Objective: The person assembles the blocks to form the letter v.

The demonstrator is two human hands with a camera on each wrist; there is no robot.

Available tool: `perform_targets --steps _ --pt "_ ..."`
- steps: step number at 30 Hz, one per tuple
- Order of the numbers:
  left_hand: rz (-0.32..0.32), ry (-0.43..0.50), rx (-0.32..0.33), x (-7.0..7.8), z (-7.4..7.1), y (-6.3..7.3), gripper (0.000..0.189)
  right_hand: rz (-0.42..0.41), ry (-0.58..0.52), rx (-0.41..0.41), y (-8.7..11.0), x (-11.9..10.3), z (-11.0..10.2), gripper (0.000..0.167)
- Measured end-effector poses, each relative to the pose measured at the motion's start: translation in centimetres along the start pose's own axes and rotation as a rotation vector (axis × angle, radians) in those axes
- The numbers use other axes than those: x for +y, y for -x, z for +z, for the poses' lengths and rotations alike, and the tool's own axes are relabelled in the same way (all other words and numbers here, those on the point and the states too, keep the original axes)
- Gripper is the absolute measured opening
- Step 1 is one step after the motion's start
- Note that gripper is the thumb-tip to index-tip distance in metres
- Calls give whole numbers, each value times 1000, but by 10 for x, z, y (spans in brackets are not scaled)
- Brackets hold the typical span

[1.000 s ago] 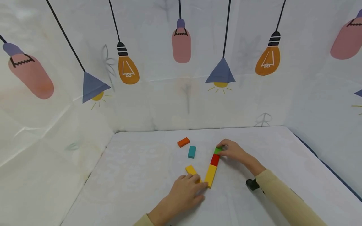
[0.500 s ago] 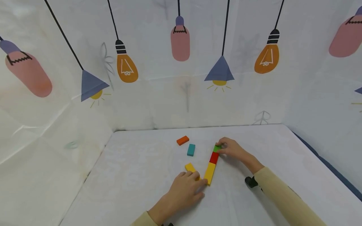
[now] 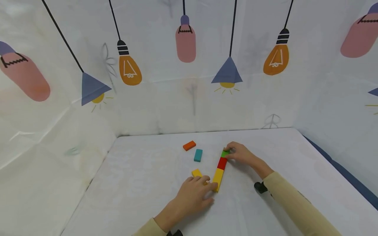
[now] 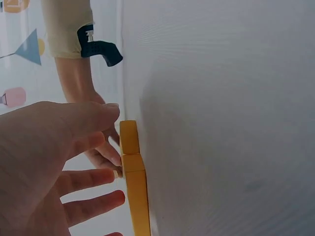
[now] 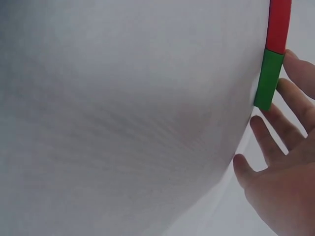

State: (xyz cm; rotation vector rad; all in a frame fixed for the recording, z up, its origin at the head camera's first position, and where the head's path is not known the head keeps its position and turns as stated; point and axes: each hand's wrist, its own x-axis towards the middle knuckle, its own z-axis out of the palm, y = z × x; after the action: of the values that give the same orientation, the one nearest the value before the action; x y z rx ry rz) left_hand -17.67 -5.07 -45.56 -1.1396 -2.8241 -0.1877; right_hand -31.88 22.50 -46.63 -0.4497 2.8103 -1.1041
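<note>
A row of flat blocks lies on the table: a yellow block (image 3: 218, 177) nearest me, a red block (image 3: 222, 163) in the middle and a green block (image 3: 225, 153) at the far end. My right hand (image 3: 240, 154) pinches the green block, thumb on its near side and fingertips around the far end. A second yellow block (image 3: 196, 172) slants beside the row, partly covered by my left hand (image 3: 192, 195). That hand's fingers are spread; one fingertip is at the near end of the row's yellow block, others over the slanted one. The yellow blocks seem to touch in the left wrist view.
Farther back on the white table (image 3: 141, 170) lie a teal block (image 3: 198, 155) and an orange block (image 3: 189, 146), apart from the row. A sheet printed with lamps (image 3: 226, 72) forms the wall behind the table. A dark wrist device (image 3: 260, 187) hangs below my right sleeve.
The head view has tilted down slightly. My left hand's fingers have shifted a little at the yellow blocks; the right hand stays at the green block, and the row keeps its arrangement.
</note>
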Motion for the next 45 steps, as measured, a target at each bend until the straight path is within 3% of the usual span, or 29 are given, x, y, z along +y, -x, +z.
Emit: perform_targets --steps 4,11,18,23,28,36,41,45 --pt "-37 1 -10 -4 -3 -2 45 -14 7 4 -2 1 0 31" --pt "-115 -13 -4 -26 -6 -6 47 -12 7 -8 -3 3 1 32" --pt "-116 -22 34 -41 -15 -12 45 -26 -11 0 -1 1 1 30" --pt "-145 -40 9 -49 -14 -18 45 -49 -15 3 0 2 1 30" --pt "-161 14 -9 -56 -11 -23 45 -60 -5 12 0 2 2 31" --pt "-132 89 4 -72 -8 -29 43 -36 15 7 1 -2 4 30" --pt "-172 170 -14 -84 -8 -37 41 -16 19 5 0 1 5 29" --pt "-202 178 -18 -94 -5 -45 38 -21 16 8 -1 1 3 30"
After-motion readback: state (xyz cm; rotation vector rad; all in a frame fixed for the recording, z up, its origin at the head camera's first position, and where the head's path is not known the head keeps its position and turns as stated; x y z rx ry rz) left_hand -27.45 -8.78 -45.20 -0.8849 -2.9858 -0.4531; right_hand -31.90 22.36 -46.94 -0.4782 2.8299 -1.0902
